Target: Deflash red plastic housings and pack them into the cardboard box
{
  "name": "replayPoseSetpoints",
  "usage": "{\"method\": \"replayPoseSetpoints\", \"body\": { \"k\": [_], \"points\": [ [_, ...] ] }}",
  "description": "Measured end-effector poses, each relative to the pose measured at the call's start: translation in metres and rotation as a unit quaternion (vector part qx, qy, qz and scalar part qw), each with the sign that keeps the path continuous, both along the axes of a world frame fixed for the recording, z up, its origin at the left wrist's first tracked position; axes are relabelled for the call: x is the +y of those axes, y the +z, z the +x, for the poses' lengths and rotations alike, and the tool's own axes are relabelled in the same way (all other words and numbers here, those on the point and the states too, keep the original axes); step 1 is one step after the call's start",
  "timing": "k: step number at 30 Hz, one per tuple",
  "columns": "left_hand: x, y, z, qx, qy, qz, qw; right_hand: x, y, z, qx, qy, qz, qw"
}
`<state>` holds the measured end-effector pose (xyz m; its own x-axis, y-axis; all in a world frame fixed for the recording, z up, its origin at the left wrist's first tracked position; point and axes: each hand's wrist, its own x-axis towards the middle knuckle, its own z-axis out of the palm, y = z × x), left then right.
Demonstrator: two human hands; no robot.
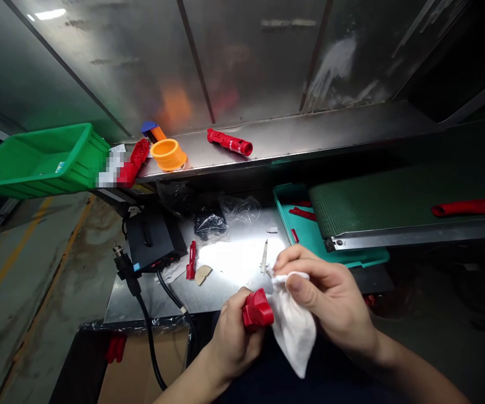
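My left hand [234, 336] is closed around a red plastic part [258, 310], whose end sticks out between thumb and fingers. In my right hand [330, 297] a white cloth [295, 328] is pinched between thumb and fingers, its loose end hanging down close beside the red part. Whether the cloth touches the part, I cannot tell. Just beyond my hands a small pointed metal tool [264, 257] lies on the metal worktable [234, 280]. Farther left lie a small red piece [191, 260] and a tan half-round piece [203, 275].
A black box with cables [152, 235] stands at the table's left. On the shelf [293, 137] are an orange ring [169, 155] and a red tube [229, 142]. A green bin [36, 160] is far left; a teal tray [282, 205] lies below the conveyor belt [394, 205].
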<state>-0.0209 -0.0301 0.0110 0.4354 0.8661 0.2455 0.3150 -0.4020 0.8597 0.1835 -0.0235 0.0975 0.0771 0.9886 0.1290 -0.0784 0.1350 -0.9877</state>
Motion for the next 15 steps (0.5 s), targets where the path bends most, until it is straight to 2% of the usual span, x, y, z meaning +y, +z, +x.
{"method": "replayPoseSetpoints", "body": {
  "k": [4,9,11,15],
  "points": [
    [0.000,0.002,-0.003,0.025,0.001,-0.035,0.999,0.002,0.001,-0.004,0.102,0.141,-0.075,0.982],
    [-0.002,0.004,-0.006,0.020,-0.031,-0.059,0.998,-0.004,0.000,-0.004,0.134,0.215,-0.103,0.962],
    [-0.003,0.003,-0.007,0.011,-0.053,-0.070,0.996,-0.008,0.001,-0.004,0.083,0.206,-0.090,0.971],
    [-0.004,0.000,-0.007,-0.008,-0.060,-0.132,0.989,-0.015,0.001,-0.006,-0.029,0.130,-0.059,0.989]
  ]
}}
